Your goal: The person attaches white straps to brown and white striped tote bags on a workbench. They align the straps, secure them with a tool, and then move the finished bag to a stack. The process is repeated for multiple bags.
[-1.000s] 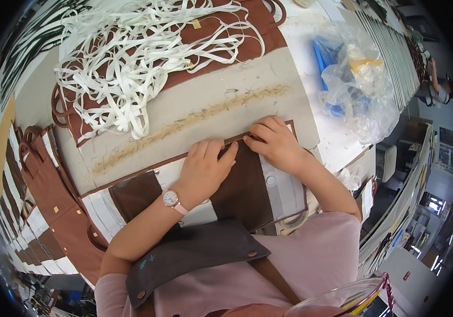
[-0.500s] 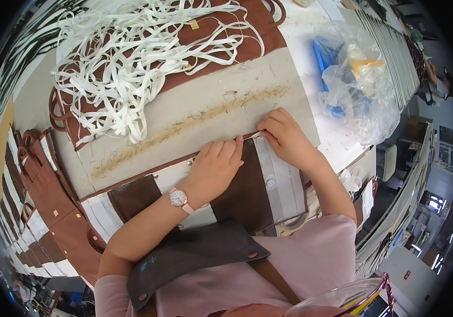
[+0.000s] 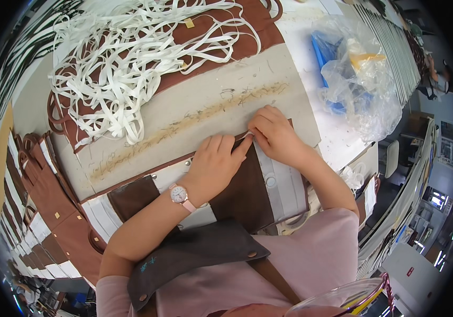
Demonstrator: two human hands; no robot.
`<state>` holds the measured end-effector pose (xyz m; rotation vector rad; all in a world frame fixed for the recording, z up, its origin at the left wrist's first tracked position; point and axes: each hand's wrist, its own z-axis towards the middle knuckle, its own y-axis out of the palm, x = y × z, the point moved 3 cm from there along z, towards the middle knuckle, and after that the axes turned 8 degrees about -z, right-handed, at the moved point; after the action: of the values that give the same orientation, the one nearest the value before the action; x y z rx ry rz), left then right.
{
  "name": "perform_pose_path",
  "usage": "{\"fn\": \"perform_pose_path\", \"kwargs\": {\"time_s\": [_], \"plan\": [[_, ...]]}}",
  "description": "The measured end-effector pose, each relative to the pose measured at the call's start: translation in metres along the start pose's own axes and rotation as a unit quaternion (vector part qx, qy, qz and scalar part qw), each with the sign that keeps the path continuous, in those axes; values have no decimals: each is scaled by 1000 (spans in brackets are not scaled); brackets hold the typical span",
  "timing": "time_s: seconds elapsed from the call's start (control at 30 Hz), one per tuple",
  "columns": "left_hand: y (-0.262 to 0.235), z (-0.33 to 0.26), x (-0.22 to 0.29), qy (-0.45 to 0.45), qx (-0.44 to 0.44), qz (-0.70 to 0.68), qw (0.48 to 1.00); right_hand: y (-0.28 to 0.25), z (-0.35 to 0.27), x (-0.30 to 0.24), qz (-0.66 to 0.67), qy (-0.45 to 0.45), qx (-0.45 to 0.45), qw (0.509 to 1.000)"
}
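Note:
A flat brown leather-like bag panel (image 3: 243, 196) lies before me, with white and light grey strips and a thin reddish-brown edge along its far side. My left hand (image 3: 216, 166), with a pink-strapped watch on its wrist, rests on the panel, fingers bent over the far edge. Its foremost finger reaches to the right, meeting the other hand's fingertips. My right hand (image 3: 276, 136) is closed in a pinch on that same edge, just above a grey strip. Small metal snaps (image 3: 188, 163) show on the white strip beside my left hand. Under the panel's far side is a stained beige board (image 3: 205, 100).
A tangled heap of white tape (image 3: 115, 79) lies on brown leather-like pieces (image 3: 261, 26) at the far left. Crumpled clear plastic bags (image 3: 364, 90) with blue inside sit at the right. Brown bags with handles (image 3: 60, 206) are stacked at the left.
My right hand has slid slightly left along the edge, so its fingertips now meet my left finger. More of the panel's far right corner shows.

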<state>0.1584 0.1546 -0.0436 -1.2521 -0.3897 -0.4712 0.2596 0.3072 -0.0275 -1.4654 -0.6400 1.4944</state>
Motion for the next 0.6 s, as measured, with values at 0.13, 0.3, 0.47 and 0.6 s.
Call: {"fn": "perform_pose_path", "kwargs": {"time_s": [0.13,0.3,0.47,0.6], "plan": [[0,-2,1,-4,-1,5,1000,-1,-7,-6,-65,-51,15,996],[-1,-7,-1,-24,16,-40,999,-8,-15,-6,-138,-148,-9,979],[-2,-3,-5,-31,10,-35,999,-6,-15,-9,-200,-170,-34,964],[2,-13,-4,9,-27,39,999,-8,-14,-13,-212,-164,-28,963]]}}
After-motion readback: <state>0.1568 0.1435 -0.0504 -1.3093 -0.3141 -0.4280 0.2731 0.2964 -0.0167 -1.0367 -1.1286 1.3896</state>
